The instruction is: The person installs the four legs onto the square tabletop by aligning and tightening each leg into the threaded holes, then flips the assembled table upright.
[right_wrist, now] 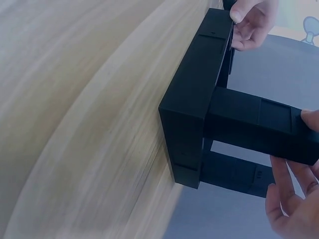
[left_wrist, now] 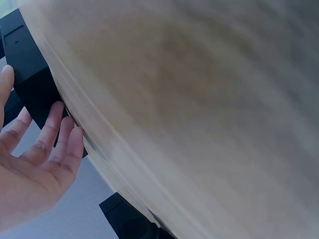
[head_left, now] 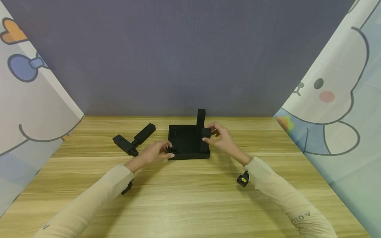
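Observation:
A shallow square black base lies on the wooden table, with round sockets at its left corners. Two black block-shaped legs stand upright on its right side: a rear leg and a front leg. My right hand pinches the front leg near its top between thumb and fingers; the right wrist view shows this front leg meeting the base's corner. My left hand holds the base's front left corner, thumb at the front edge and fingers along the left side. The leg's joint with the base is hidden.
Two more black legs with narrow round ends, one leg and another leg, lie on the table left of the base. A grey panel rises behind the table, with cartoon-printed sheets on both sides.

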Demonstrator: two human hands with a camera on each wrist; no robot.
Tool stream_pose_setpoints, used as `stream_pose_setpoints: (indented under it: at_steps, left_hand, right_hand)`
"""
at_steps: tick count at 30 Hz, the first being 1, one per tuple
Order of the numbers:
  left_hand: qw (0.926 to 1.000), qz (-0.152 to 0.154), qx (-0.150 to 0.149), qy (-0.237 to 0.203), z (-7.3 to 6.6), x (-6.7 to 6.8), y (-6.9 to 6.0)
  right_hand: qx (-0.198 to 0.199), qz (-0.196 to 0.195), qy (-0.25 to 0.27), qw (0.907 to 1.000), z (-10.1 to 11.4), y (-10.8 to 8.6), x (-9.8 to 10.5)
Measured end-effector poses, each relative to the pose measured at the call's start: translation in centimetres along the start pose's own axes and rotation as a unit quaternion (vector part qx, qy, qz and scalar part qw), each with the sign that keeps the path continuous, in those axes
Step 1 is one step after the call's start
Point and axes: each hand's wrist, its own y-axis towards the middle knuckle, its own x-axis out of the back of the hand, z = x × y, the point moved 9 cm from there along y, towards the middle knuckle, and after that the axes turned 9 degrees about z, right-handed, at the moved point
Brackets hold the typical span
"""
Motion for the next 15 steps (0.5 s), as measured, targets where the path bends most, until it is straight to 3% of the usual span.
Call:
stream_pose_setpoints:
  at_steps: [15]
  left_hand:
    - [0.9999, 0.002, -0.009, -0.012, -0.24, 0.10, -0.04]
  right_hand:
    - [-0.005, 0.006, 0.004, 1.0000, -0.04, 0.08, 0.05]
